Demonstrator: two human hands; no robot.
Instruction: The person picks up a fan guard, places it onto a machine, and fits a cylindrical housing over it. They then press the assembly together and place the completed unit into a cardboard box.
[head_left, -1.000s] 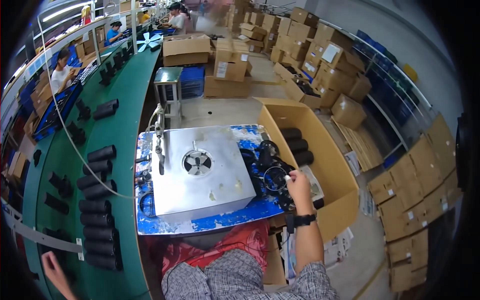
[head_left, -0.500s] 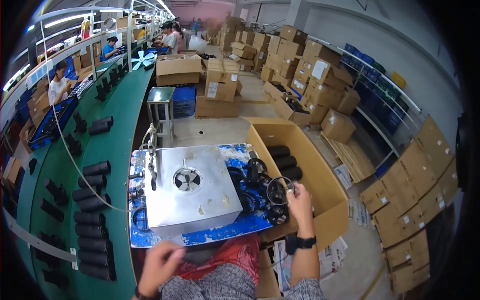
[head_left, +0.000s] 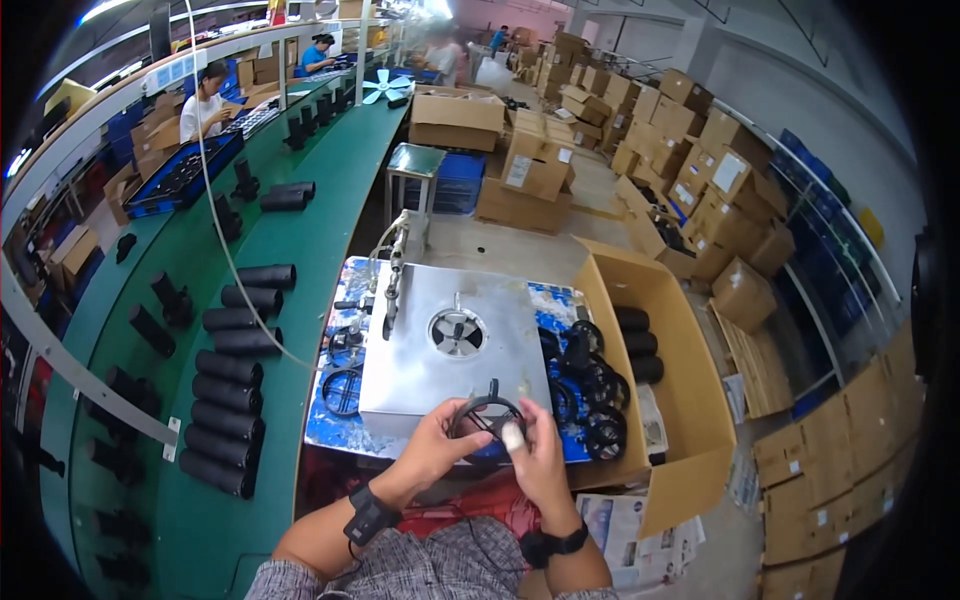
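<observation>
Both my hands hold a black ring-shaped plastic part (head_left: 490, 402) in front of the metal box's near edge. My left hand (head_left: 436, 445) is closed on the ring's left side. My right hand (head_left: 538, 452) grips its right side, with something white over one fingertip. Just beyond the ring is the silver metal box (head_left: 410, 372), with a round spoked opening (head_left: 458, 332) in its top. Several similar black round parts (head_left: 603, 385) lie heaped to the right of the metal box on the worn blue-and-white board (head_left: 345, 425).
A tall cardboard carton (head_left: 700, 440) with black cylinders (head_left: 640, 345) stands at my right. On the left, a green bench (head_left: 290, 235) carries rows of black tubes (head_left: 225, 420). A metal valve with a hose (head_left: 394, 280) rises behind the box. A co-worker (head_left: 205, 108) sits across the bench.
My right hand has brought the ring leftward from the heap to the front of the metal box. My left hand has come up and taken hold of it. The view has turned left.
</observation>
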